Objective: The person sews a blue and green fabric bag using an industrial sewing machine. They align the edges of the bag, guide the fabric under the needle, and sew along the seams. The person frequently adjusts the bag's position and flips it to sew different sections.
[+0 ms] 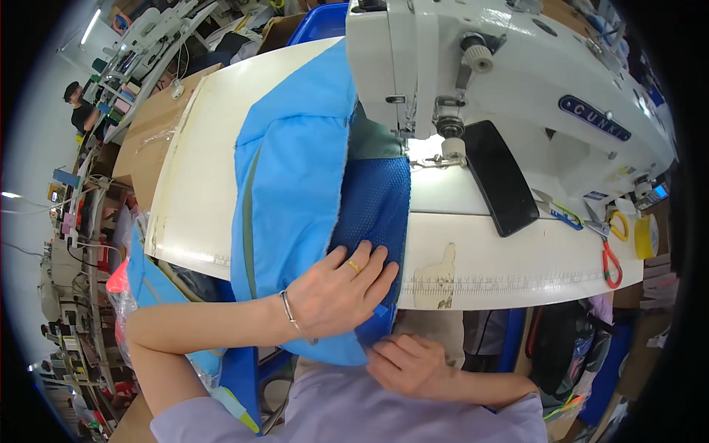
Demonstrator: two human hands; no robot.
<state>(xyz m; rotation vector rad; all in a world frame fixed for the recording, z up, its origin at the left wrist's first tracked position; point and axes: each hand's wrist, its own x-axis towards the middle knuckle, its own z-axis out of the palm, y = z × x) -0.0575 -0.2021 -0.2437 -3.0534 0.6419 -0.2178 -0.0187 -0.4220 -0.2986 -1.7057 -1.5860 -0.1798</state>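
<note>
A light-blue fabric piece [295,184] with a darker blue mesh panel [373,199] and a thin olive strip lies on the sewing machine's bed, its near end hanging over the front edge. The mesh's right edge runs up to the needle area of the white sewing machine [517,66], beside the presser foot. My left hand [343,288] rests on the mesh and blue fabric with fingers stretched out, wearing a ring and a bracelet. Below the table edge, my right hand [410,365] has its fingers curled and pinches the lower corner of the fabric piece.
A black phone [501,181] leans by the machine's body. Red-handled scissors [609,258], a blue-handled tool [565,214] and yellow tape [646,236] lie at the right. Blue fabric [151,277] hangs at the left. Another person [81,111] stands far left.
</note>
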